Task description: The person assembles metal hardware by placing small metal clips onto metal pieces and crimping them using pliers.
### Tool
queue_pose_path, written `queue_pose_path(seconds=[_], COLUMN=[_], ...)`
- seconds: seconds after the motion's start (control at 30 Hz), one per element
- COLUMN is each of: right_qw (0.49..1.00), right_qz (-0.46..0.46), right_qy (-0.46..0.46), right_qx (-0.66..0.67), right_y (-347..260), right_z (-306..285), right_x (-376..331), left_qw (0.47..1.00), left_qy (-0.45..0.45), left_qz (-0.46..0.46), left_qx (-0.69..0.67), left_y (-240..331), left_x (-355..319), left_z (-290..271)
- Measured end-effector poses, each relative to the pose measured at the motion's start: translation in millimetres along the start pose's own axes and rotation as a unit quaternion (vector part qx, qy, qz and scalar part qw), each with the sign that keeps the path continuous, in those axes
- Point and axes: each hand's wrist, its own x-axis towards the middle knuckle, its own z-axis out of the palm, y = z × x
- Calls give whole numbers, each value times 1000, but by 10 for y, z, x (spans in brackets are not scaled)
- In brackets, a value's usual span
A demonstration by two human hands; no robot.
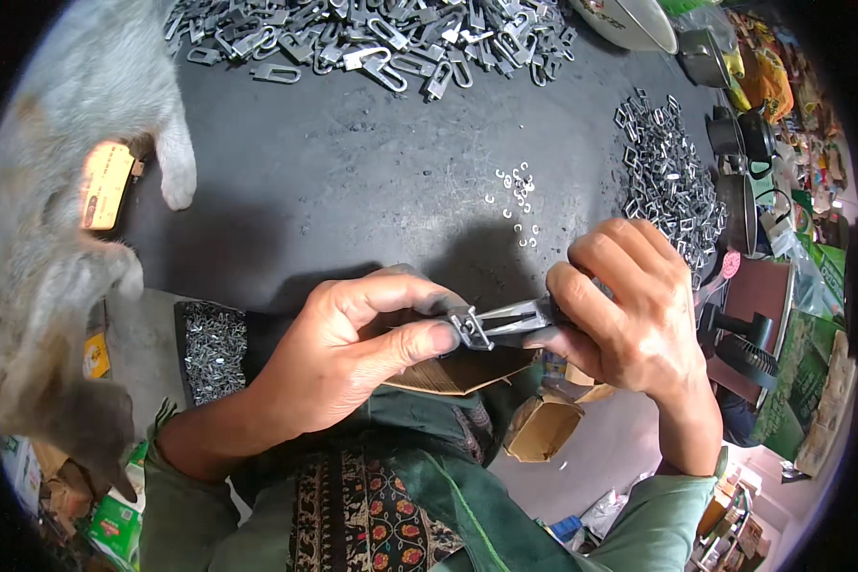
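Observation:
Close to the table's near edge, my left hand (348, 348) pinches a small metal buckle-like part (469, 328) between thumb and fingers. My right hand (634, 310) is closed round a pair of pliers (522, 316), whose slim jaws point left and meet the part. Whether the jaws grip a tiny piece there is too small to tell. Beyond my hands, several small silvery C-shaped rings (520, 195) lie scattered on the dark table (353, 181). Below the held part, a piece of brown cardboard (458, 374) shows, partly covered by my left hand.
Long metal loops (391, 43) are heaped at the far edge, small rectangular links (667, 172) at the right. A cat (76, 124) lies along the left, beside a lit yellow device (108, 186). Pots (734, 195) and a small fan (745, 343) stand right. A cardboard box (543, 426) sits below.

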Motion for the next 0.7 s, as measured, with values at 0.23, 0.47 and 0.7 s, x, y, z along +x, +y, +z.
queue_pose_path(seconds=[0.23, 0.47, 0.7], right_qw=[999, 994, 981], right_qz=[33, 97, 188], right_qy=[-9, -10, 12], right_qx=[4, 51, 48], right_y=[-192, -510, -496], right_z=[-11, 211, 400], right_x=[-179, -609, -795], left_qw=[989, 772, 451], left_qy=[27, 44, 144], left_qz=[78, 286, 414], left_qx=[122, 565, 778], left_y=[-81, 193, 844], left_x=[-115, 94, 1198], left_z=[138, -31, -670])
